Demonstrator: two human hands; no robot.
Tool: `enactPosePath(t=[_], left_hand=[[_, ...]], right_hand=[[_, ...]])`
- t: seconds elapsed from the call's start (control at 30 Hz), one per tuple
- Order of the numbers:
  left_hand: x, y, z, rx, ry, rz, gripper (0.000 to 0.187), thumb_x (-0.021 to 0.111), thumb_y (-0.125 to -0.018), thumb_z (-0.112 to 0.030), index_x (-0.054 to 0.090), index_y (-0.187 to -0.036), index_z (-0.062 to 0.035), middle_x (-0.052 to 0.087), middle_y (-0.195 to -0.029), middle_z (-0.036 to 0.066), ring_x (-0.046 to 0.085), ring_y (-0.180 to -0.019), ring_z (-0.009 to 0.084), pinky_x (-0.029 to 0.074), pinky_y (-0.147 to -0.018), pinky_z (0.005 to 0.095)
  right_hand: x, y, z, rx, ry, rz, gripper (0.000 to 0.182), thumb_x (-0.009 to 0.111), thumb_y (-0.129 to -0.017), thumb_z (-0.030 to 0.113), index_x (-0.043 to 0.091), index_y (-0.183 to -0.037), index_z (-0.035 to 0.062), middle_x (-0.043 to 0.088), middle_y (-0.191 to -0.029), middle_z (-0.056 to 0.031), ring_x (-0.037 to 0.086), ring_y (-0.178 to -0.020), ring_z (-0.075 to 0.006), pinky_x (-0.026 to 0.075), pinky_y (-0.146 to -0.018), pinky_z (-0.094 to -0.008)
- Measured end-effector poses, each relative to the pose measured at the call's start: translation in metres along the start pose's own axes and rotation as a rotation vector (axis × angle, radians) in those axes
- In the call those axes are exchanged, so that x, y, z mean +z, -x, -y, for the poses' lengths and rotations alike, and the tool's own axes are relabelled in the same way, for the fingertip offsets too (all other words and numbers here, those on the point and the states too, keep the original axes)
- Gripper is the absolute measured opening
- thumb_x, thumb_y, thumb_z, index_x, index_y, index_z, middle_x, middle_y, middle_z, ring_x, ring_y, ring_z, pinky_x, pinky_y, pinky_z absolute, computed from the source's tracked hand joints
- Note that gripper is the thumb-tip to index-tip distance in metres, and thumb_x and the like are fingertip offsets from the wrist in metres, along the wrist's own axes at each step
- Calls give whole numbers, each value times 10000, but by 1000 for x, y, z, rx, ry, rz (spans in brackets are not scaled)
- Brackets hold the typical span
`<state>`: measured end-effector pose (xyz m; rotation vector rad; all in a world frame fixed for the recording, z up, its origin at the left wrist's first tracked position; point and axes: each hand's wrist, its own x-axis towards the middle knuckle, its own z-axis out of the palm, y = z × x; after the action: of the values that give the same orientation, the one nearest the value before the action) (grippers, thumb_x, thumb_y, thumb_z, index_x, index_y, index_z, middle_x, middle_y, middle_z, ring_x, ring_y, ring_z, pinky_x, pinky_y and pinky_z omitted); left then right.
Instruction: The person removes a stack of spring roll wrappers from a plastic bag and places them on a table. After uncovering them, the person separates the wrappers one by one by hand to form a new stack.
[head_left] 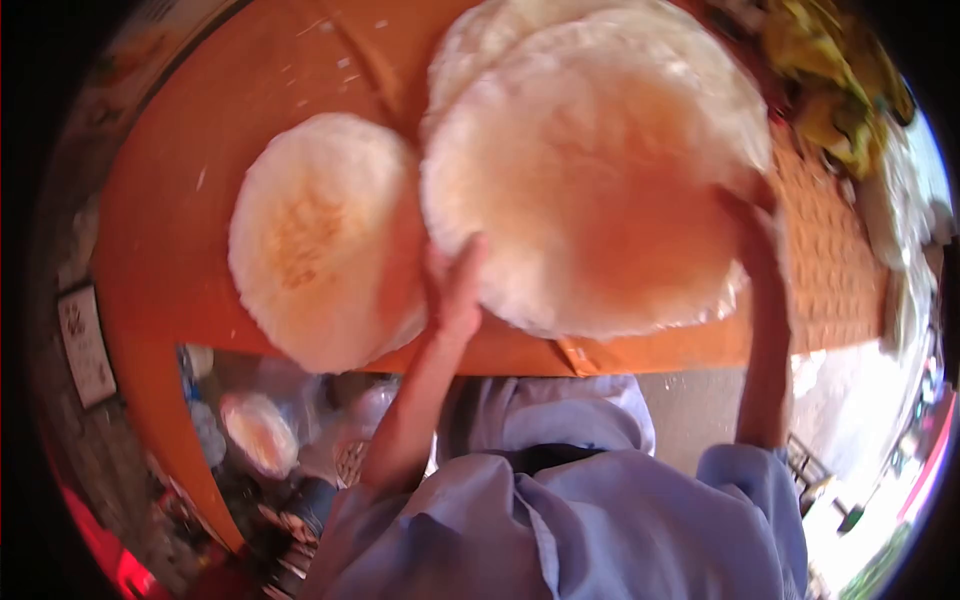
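Observation:
A large, round, pale flatbread with a browned middle lies in front of me, overlapping another pale round behind it. My left hand is at its lower left edge, thumb up along the rim and the other fingers partly hidden. At the right edge my right hand is closed on the rim, blurred, its fingertips hard to see. A smaller round flatbread with brown spots lies to the left, close beside my left hand.
Both breads rest on an orange-covered table whose front edge is near my body. Yellow-green cloth or plastic and clear plastic bags lie at the right. Below the table, on the left, is a plastic-wrapped bundle.

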<state>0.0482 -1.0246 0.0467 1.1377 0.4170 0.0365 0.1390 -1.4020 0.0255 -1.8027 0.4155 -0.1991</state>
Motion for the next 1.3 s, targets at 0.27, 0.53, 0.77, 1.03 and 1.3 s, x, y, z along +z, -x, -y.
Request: enactPosePath(t=[0.27, 0.53, 0.77, 1.03, 1.3], left_hand=[[-31, 2, -108, 71, 75, -117, 400, 663, -851, -66, 553, -1230, 2, 639, -1127, 91, 624, -975, 152, 511, -833, 302], [-212, 32, -180, 251, -67, -440, 386, 680, -846, -82, 560, -1197, 26, 628, -1156, 127, 640, -1004, 220, 548, -834, 360], [-351, 28, -119, 21, -261, -558, 367, 667, -858, -60, 558, -1196, 32, 619, -1163, 102, 613, -1003, 181, 519, -857, 341], [-228, -21, -183, 587, -1541, -361, 508, 680, -860, -178, 526, -1323, -36, 535, -1323, 212, 529, -1213, 348, 433, -1005, 425], [-188, -133, -103, 940, -1804, 65, 584, 546, -896, -415, 490, -1383, -97, 387, -1459, 212, 316, -1374, 387, 197, -1110, 594]], right_hand=[[73, 16, 224, -68, -242, 431, 385, 681, -818, 66, 610, -1187, -22, 680, -1047, -90, 658, -903, -166, 527, -799, -273], [271, 99, 197, 73, -452, 593, 371, 747, -738, 30, 627, -1081, -47, 694, -905, -90, 654, -778, -154, 536, -708, -275], [339, 145, 79, 130, -168, 651, 526, 718, -727, 95, 538, -1206, -24, 658, -968, -78, 607, -888, -142, 502, -777, -282], [343, 215, 128, -993, 683, 658, 681, 693, -765, 378, 483, -1345, 91, 389, -1411, -276, 302, -1354, -450, 243, -1093, -599], [355, 222, 94, -890, 679, 727, 659, 563, -848, 509, 496, -1366, 107, 275, -1506, -255, 191, -1426, -427, 138, -1142, -602]])
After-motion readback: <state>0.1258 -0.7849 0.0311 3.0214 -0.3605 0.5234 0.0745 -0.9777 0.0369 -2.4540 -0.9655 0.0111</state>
